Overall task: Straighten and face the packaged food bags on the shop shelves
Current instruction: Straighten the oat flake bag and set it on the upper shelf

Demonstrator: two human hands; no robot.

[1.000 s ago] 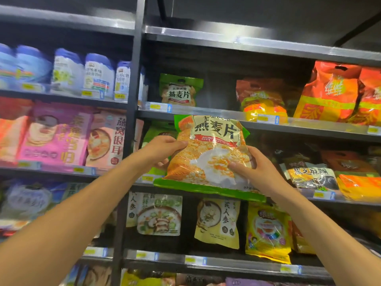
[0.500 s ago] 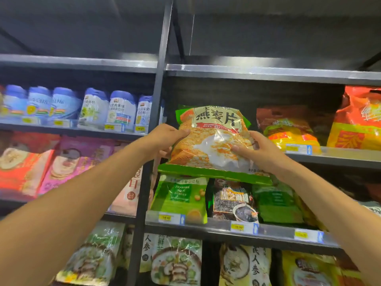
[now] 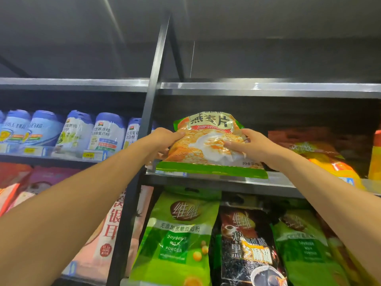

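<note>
— What's crowding you up there?

— Just beyond my right hand [image 3: 252, 146] an orange and yellow bag [image 3: 327, 162] slumps on the same shelf [image 3: 226, 181], close to my wrist. Past it, at the far edge, I see a strip of another orange pack [image 3: 375, 155]. Beside my left hand [image 3: 162, 141] the black upright post [image 3: 149, 112] runs nearly against my knuckles, and beyond it stands a row of blue-capped tubs [image 3: 78, 131] on the neighbouring shelf.

— And your hands?

— Both hands are clamped on the oat flake bag [image 3: 208, 145], one on each side edge, thumbs across its front. The bag stands between them, leaning back a little, its green bottom seam lying along the shelf's front lip and slightly overhanging it.

— Anything underneath?

— Below my left forearm hangs a green soybean milk powder bag [image 3: 179, 238]; beneath my right, a black sesame bag [image 3: 247, 248] and another green bag [image 3: 305, 246], all on the shelf below. A pink pack [image 3: 111, 230] shows under my left arm, on the far side of the post.

— Room to move?

— Above the bag there is dark open space up to the next shelf board [image 3: 268, 89]. Behind the bag I cannot tell how deep the shelf goes. Sideways, the post hems in my left; the orange and yellow bag hems in my right.
</note>
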